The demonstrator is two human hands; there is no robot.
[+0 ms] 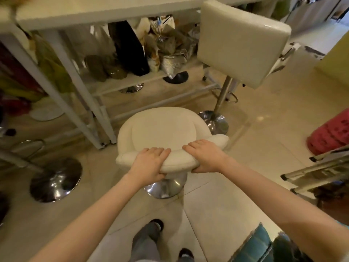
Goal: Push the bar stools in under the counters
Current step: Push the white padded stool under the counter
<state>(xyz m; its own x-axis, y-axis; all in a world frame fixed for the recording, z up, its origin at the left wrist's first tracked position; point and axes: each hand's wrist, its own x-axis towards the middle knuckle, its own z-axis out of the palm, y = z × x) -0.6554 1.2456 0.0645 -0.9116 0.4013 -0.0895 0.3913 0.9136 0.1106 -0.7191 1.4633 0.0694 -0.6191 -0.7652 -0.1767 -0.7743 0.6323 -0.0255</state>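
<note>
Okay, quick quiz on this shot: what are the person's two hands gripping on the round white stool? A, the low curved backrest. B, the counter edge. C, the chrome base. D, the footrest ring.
A: the left hand and right hand both have their fingers wrapped over the low curved backrest of the round white stool, while its chrome base sits untouched on the floor below.

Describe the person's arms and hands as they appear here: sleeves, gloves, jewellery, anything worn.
Both arms are bare along all of their visible length; no sleeve shows on either forearm. The left hand and right hand wear no gloves, and no watch, bracelet or ring is visible on either. At the lower right edge a small patch of teal shows by the right arm; what it is cannot be told.
</note>
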